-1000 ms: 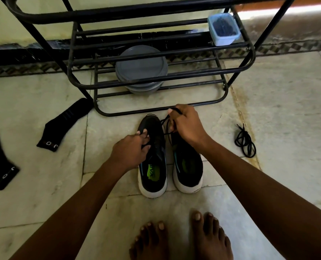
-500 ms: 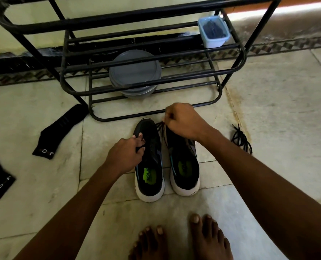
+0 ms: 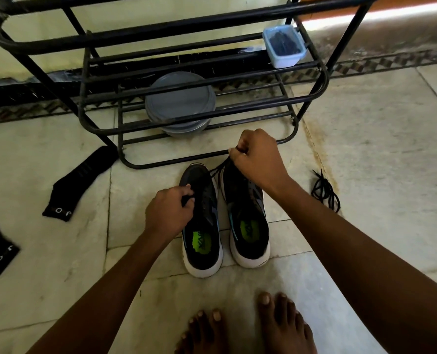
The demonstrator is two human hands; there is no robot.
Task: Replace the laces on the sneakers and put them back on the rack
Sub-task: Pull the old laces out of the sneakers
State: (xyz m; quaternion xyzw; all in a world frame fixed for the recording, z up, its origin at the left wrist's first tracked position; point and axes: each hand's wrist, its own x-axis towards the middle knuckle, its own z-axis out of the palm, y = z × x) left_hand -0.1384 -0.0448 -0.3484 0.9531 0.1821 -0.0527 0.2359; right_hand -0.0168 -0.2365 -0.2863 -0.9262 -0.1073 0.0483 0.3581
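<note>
1. Two black sneakers, left sneaker (image 3: 203, 221) and right sneaker (image 3: 247, 215), side by side on the tiled floor (image 3: 365, 149), just in front of the black metal rack (image 3: 212, 80).
2. Long axes roughly parallel: toes toward the rack, white heels toward the bare feet (image 3: 248, 325).
3. Left hand (image 3: 167, 213) clenched at the left sneaker's lacing area, apparently pinching something dark there.
4. Right hand (image 3: 257, 155) clenched on a black lace (image 3: 218, 169), pulled up from near the toes.
5. Likely light, with soft uppers and firm soles; best gripped at the heel collar.
6. Lace thin, limp, prone to slipping; best pinched near the tip.
7. Spare lace bundle (image 3: 324, 191) loose on the floor to the right.
</note>
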